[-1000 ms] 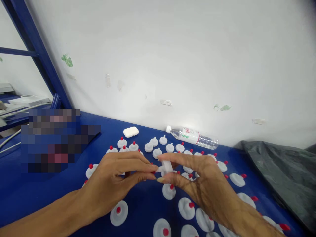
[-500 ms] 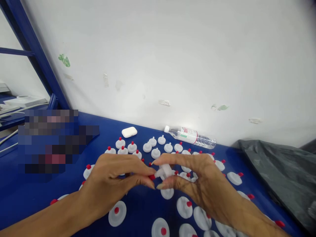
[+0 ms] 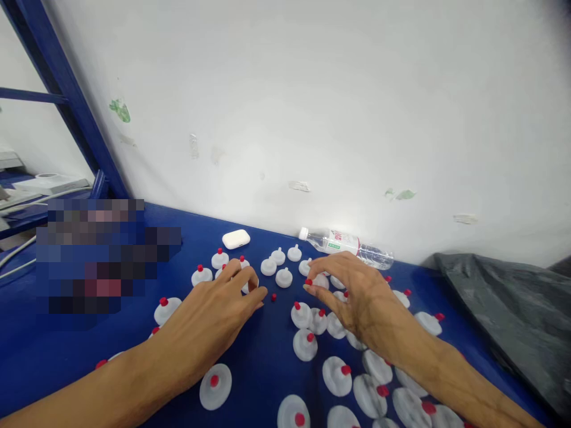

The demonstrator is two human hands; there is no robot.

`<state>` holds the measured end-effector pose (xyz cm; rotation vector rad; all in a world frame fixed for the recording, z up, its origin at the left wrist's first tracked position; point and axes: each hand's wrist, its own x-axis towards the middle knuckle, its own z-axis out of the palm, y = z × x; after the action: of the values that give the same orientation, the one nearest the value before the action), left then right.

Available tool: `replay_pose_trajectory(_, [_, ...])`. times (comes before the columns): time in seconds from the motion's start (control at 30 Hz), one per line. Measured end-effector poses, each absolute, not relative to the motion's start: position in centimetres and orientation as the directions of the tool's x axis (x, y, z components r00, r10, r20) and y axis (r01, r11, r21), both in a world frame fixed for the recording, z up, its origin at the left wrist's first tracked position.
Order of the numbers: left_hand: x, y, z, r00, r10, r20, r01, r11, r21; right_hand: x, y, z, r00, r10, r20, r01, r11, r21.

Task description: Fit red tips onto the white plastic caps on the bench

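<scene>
My left hand is low over the left cluster, its curled fingers and thumb apart. A white disc-shaped piece with a short nozzle shows behind its fingers, and a loose red cap lies just right of its thumb. My right hand pinches a red-capped white disc piece between thumb and index finger, low over the right cluster. Uncapped white pieces stand between the hands. Red-capped white pieces spread below my right hand, and one capped piece lies below my left.
On the blue table, a white rounded case and a clear plastic bottle lie by the white wall. Dark sheeting covers the right side. A blue frame post rises at left, beside a blurred-out patch.
My hands have parted from their meeting point at the centre. The left has moved left to the table; the right has moved slightly right and up with the white piece.
</scene>
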<state>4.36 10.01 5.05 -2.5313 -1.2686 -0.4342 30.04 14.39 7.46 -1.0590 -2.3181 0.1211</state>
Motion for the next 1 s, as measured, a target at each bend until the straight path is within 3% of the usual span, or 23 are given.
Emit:
replay_pose_trajectory(0.17, [4.1, 10.2, 4.4, 0.571, 0.769, 0.288, 0.821, -0.542, -0.181, 29.8, 14.5, 6.5, -0.568, 0.66, 0.492, 0.685, 0.71, -0.161])
replay_pose_trajectory(0.43, [4.1, 10.3, 4.4, 0.585, 0.786, 0.199, 0.807, -0.542, -0.233, 30.2, 15.1, 5.4, -0.58, 0.683, 0.443, 0.697, 0.698, -0.163])
replay_pose_trajectory(0.63, [4.5, 9.9, 4.7, 0.573, 0.795, 0.197, 0.817, -0.535, -0.216, 30.7, 15.4, 5.2, -0.543, 0.724, 0.425, 0.764, 0.636, -0.106])
replay_pose_trajectory(0.83, [4.4, 9.8, 4.1, 0.593, 0.773, 0.227, 0.805, -0.566, -0.175, 31.3, 15.8, 5.0, -0.661, 0.709, 0.246, 0.719, 0.692, -0.063])
replay_pose_trajectory(1.0, [4.2, 9.8, 3.2, 0.613, 0.754, 0.237, 0.789, -0.6, -0.129, 31.2, 15.6, 5.6, -0.699, 0.658, 0.28, 0.666, 0.741, -0.079])
